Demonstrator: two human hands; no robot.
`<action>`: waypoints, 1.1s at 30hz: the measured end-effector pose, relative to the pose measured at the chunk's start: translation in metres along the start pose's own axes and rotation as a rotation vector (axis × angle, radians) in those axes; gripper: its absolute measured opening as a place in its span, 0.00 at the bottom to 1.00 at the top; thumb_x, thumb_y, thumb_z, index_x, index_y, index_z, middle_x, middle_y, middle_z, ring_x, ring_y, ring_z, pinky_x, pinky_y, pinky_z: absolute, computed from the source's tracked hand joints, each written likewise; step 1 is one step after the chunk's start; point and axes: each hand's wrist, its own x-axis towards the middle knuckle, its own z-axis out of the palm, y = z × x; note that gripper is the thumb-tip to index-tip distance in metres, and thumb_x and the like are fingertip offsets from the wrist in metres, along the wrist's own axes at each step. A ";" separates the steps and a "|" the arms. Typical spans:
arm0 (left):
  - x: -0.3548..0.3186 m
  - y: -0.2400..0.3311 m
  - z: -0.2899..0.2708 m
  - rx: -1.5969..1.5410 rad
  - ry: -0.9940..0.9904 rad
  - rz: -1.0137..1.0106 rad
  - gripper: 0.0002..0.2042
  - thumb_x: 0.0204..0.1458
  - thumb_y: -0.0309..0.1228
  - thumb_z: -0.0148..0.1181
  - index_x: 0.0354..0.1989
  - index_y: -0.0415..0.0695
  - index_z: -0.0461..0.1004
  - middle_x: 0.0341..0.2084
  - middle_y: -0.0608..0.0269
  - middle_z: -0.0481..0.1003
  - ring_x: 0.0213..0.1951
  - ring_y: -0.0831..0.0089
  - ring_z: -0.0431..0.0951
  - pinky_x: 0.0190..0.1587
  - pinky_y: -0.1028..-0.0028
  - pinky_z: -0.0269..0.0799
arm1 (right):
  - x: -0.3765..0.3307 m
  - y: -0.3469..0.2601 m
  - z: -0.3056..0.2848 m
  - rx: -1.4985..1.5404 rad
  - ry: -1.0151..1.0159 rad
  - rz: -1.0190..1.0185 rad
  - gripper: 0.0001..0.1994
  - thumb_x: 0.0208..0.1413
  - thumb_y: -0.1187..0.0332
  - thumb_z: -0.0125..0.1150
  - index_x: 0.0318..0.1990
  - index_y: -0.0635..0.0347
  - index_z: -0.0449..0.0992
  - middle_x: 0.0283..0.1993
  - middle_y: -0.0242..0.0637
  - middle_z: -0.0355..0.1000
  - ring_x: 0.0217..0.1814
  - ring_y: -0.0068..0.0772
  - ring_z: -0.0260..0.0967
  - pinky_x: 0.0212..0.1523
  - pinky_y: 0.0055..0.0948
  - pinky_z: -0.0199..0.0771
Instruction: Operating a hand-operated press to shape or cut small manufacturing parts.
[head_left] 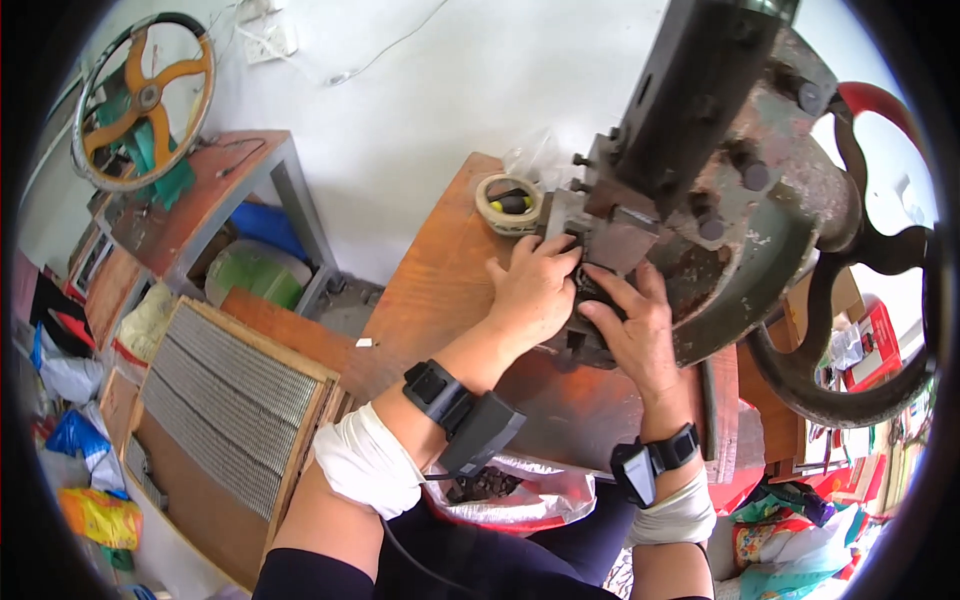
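Observation:
A heavy hand press (690, 110) stands in front of me, its dark ram coming down to a metal block (622, 240) over the die. My left hand (538, 292) lies against the left side of the die, its fingers curled in; what they hold, if anything, is hidden. From the right, my right hand (635, 322) reaches under the block with thumb and forefinger closed around a small dark piece (596, 290), partly covered by the fingers. Below the table edge, an open silvery bag (560, 492) holds small dark bits (487, 485) by my lap.
The press's spoked handwheel (800, 365) rises at the right. On the wooden table (430, 265), a tape roll (497, 222) encircles a yellow-and-black object. To the left stand a wood-framed tray of grey rows (235, 395) and a workbench (215, 185) with an orange-spoked wheel (150, 97). Bags crowd both sides.

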 end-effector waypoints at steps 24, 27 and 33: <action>-0.002 0.011 -0.004 -0.074 0.023 -0.061 0.19 0.46 0.24 0.50 0.50 0.49 0.69 0.43 0.66 0.72 0.49 0.62 0.65 0.47 0.55 0.55 | -0.014 0.003 0.006 -0.073 0.088 0.068 0.17 0.44 0.74 0.62 0.45 0.57 0.74 0.50 0.51 0.66 0.51 0.49 0.64 0.51 0.36 0.65; 0.007 0.009 -0.011 0.011 -0.082 -0.077 0.20 0.46 0.25 0.48 0.50 0.50 0.69 0.46 0.65 0.70 0.49 0.59 0.65 0.47 0.52 0.56 | -0.012 0.003 0.007 -0.057 0.076 0.068 0.17 0.45 0.74 0.62 0.46 0.57 0.74 0.51 0.52 0.65 0.51 0.50 0.65 0.51 0.37 0.65; 0.001 0.011 -0.002 -0.069 0.029 -0.108 0.16 0.48 0.27 0.49 0.47 0.47 0.71 0.45 0.62 0.71 0.49 0.58 0.65 0.44 0.44 0.55 | -0.013 0.004 0.009 -0.070 0.078 0.067 0.16 0.47 0.72 0.60 0.47 0.56 0.74 0.51 0.54 0.64 0.52 0.50 0.65 0.52 0.36 0.65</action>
